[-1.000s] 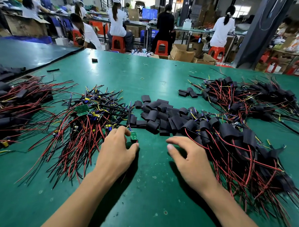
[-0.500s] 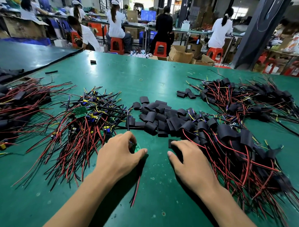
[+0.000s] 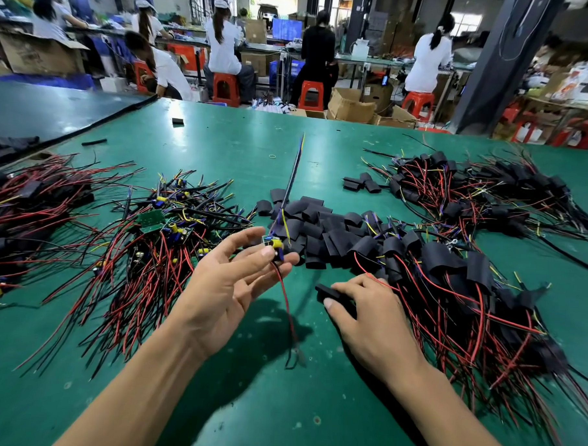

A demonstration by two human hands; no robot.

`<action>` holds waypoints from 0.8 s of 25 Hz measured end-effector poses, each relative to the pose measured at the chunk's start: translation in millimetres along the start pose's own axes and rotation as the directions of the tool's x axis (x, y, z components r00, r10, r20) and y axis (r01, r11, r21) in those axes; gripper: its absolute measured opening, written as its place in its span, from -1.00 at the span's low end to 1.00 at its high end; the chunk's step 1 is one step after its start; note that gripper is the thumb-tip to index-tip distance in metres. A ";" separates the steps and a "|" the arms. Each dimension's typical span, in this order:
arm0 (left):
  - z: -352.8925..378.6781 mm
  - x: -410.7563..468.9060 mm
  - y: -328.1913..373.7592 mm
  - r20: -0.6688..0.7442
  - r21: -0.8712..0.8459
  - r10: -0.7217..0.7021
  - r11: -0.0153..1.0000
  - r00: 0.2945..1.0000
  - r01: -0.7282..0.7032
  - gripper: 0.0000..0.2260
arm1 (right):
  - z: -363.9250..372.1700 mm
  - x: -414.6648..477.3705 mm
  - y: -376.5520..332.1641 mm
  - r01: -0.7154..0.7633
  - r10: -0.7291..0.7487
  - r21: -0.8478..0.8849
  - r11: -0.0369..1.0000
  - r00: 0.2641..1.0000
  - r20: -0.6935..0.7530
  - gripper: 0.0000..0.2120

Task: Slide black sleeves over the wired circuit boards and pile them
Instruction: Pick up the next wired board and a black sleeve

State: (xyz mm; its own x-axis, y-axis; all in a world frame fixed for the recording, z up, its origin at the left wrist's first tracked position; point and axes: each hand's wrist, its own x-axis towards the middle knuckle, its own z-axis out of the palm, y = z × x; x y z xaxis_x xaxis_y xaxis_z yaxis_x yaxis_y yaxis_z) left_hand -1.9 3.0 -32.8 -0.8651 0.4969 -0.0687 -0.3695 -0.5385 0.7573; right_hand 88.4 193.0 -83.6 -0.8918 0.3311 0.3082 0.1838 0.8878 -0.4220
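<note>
My left hand (image 3: 226, 280) is raised palm up over the green table (image 3: 222, 142) and pinches a small wired circuit board (image 3: 273, 245) at its fingertips. Red and black wires hang down from the board, and a long dark wire sticks up and away. My right hand (image 3: 366, 310) lies low on the table and grips a black sleeve (image 3: 328, 293) under its fingers. A heap of loose black sleeves (image 3: 316, 223) lies just beyond both hands. Bare wired boards (image 3: 150, 236) are heaped to the left. Sleeved boards (image 3: 452, 277) are piled to the right.
Another pile of sleeved boards (image 3: 472, 193) lies at the far right and one (image 3: 27, 204) at the far left. A darker table (image 3: 48, 111) adjoins on the left. Seated workers, red stools (image 3: 226, 88) and cardboard boxes (image 3: 351, 105) stand beyond the table's far edge.
My left hand has lifted off the table and turned palm up, drawing one wired board out of the left heap. My right hand has closed on a black sleeve and pulled it nearer.
</note>
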 end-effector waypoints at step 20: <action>-21.9 16.2 11.1 -0.271 -0.202 -0.097 0.979 0.958 0.043 -0.85 | -6.1 3.1 -0.9 -0.192 0.289 0.621 0.760 0.956 -0.058 -0.89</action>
State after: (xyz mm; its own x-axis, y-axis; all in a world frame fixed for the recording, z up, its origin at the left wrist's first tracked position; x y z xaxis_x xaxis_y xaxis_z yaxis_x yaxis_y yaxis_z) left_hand -27.4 -9.9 -39.7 -0.8844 0.3440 -0.3156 -0.4668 -0.6430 0.6072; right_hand 88.0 195.1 -77.1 -0.7755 0.5910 0.2218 0.0544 0.4126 -0.9093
